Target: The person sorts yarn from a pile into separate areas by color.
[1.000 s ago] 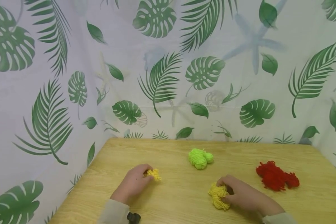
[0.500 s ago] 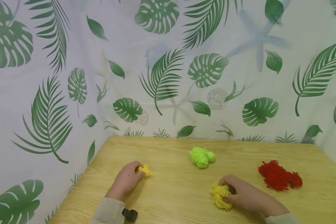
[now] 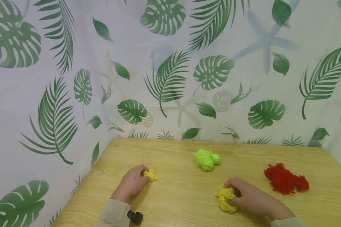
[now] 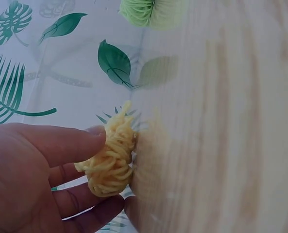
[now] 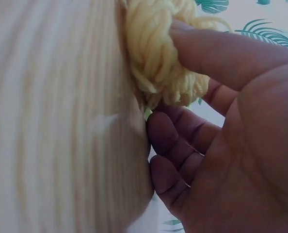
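Observation:
On the left of the wooden table (image 3: 182,192), my left hand (image 3: 132,182) pinches a small bundle of yellow yarn (image 3: 151,175) between thumb and fingers. The left wrist view shows this small yellow bundle (image 4: 110,160) at the tabletop, its loops sticking out past the thumb. Right of the middle, my right hand (image 3: 251,198) grips a larger yellow yarn skein (image 3: 226,198). In the right wrist view the thumb presses on that skein (image 5: 153,48), which rests against the table, while the lower fingertips (image 5: 162,132) touch the wood. Part of each bundle is hidden by the fingers.
A lime-green yarn skein (image 3: 206,160) lies toward the back of the table, between the two hands. Red yarn (image 3: 285,179) lies on the right, beyond my right hand. A leaf-printed white sheet (image 3: 170,78) hangs behind the table and at its sides.
My left hand has shifted left with the small yellow bundle in its fingers. The right hand and its skein keep their place on the table. The head view has moved slightly.

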The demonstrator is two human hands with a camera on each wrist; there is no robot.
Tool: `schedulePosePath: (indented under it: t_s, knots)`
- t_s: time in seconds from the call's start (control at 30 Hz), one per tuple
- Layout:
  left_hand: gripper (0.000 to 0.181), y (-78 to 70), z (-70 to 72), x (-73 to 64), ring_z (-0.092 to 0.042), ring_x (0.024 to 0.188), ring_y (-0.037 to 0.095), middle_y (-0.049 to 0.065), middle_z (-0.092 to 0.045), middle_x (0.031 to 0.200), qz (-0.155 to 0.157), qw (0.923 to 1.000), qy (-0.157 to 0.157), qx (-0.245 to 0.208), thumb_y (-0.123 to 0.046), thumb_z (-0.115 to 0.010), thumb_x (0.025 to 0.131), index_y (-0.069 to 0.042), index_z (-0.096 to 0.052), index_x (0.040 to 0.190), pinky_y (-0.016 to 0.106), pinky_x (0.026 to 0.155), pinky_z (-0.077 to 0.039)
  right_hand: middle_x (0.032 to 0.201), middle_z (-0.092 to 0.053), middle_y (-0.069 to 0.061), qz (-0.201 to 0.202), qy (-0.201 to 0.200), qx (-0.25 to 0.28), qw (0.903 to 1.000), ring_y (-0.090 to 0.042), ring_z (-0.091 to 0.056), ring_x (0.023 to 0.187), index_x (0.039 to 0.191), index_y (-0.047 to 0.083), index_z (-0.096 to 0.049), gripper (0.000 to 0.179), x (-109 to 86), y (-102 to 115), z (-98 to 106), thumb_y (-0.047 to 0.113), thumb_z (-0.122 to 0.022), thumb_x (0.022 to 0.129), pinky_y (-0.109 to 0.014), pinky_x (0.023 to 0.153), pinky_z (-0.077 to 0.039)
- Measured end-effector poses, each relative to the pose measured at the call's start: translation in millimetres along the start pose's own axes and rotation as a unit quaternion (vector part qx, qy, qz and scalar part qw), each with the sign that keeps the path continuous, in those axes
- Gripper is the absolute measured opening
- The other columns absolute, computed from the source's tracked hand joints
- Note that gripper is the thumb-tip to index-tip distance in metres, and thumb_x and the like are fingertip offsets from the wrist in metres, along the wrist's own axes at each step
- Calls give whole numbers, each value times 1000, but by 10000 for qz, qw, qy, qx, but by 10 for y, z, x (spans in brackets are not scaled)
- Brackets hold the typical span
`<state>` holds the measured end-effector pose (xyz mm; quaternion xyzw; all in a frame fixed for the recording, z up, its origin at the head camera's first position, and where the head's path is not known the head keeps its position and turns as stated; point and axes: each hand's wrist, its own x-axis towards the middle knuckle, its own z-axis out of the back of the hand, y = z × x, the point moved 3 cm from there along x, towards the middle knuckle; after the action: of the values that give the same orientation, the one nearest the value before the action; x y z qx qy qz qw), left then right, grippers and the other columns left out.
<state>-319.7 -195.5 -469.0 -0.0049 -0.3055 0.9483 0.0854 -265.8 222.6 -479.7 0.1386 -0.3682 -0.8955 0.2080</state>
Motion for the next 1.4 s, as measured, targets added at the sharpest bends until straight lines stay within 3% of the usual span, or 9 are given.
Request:
schedulePosePath:
  t_s: [0.17, 0.3, 0.73, 1.13, 1.4]
  knots:
    - [28, 4, -11, 0, -62, 109, 28, 7, -67, 118, 41, 10000, 47, 73, -25, -72, 95, -13, -67, 120, 53, 92, -50, 108, -58, -2, 3, -171, 154, 9997, -23, -52, 95, 121, 10, -60, 41, 7, 91, -6, 31, -77, 90, -29, 77, -48]
    - [29, 13, -14, -8, -63, 104, 27, 8, -67, 114, 30, 9999, 56, 79, -28, -72, 95, -14, -67, 120, 53, 89, -50, 110, -61, -1, 177, -337, 171, 9991, -21, -56, 97, 123, 10, -61, 43, 47, 194, -36, 33, -76, 90, -30, 79, -50]
    - [34, -18, 29, -4, -63, 107, 28, 8, -66, 118, -99, 9999, 120, 49, -31, -71, 95, -13, -65, 124, 53, 90, -51, 120, -62, 0, 481, -368, 258, 9978, -17, -59, 99, 126, 12, -62, 45, 513, 567, -278, 36, -76, 91, -38, 82, -52]
    - [41, -60, 129, -15, -54, 125, 36, 13, -58, 133, -256, 9991, -337, 77, -29, -70, 96, -9, -63, 130, 56, 102, -44, 120, -60, 2, 785, -423, 176, 9959, -15, -57, 99, 124, 13, -62, 39, 833, 961, -493, 29, -76, 91, -41, 86, -52]
    - [43, -76, 163, -1, -50, 130, 36, 12, -54, 139, -161, 9991, -401, 34, -30, -69, 97, -10, -61, 134, 58, 105, -41, 116, -58, -1, 954, -731, -76, 9927, -16, -57, 97, 124, 11, -63, 37, 1026, 1142, -526, 21, -76, 91, -40, 84, -51]
